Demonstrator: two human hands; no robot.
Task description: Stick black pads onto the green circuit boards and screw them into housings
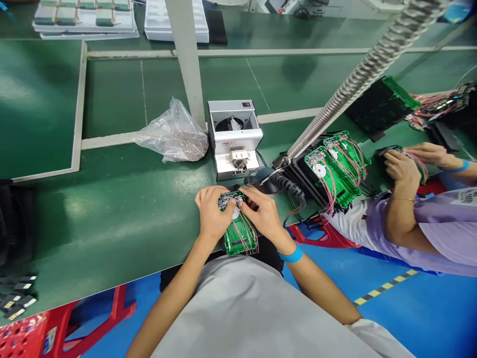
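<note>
A green plastic housing [238, 238] with a circuit board [227, 200] at its far end and several pink wires lies at the table's front edge before me. My left hand [213, 210] grips its left side, thumb on the board. From the right, my right hand [263, 211] holds the same housing, its fingers curled at the board's edge near the wires. Just beyond stands a white screw feeder [235, 139]. A dark electric screwdriver [263, 179] hangs at its right front, close to my right hand, partly in front of the feeder's corner.
Left of the feeder sits a clear bag of small screws [186, 144]. A metal spring hose [357, 84] slants across the right. Wired green housings [335, 171] are stacked there, beside a co-worker's hands [406, 164]. Black parts [17, 296] lie far left; a post [186, 59] rises behind.
</note>
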